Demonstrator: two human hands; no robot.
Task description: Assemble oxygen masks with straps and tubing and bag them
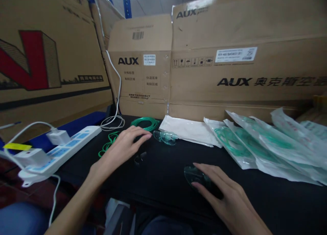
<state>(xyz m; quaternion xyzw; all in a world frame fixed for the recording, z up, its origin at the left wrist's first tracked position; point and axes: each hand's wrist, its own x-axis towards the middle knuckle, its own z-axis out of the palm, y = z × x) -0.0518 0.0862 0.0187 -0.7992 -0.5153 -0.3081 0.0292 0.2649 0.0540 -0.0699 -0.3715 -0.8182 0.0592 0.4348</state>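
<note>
My right hand [222, 190] is at the front of the black table, its thumb and fingers around a clear, green-tinted plastic mask [191, 174]. Part of that mask is hidden by the fingers. Farther back, my left hand [125, 139] reaches across with fingers loosely stretched and the thumb close to the fingertips; no object shows between them. Just beyond those fingertips lies another clear green mask piece [166, 137], apart from the hand as far as I can see. A small clear plastic piece [140, 157] rests below my left hand.
Green tubing lies coiled [145, 123] at the back and loose [108, 144] by my left wrist. White pouches [189, 129] and several bags with green tubing [237, 146] spread right. A power strip [63, 153] with cables stands left. Cardboard boxes [143, 78] wall the back.
</note>
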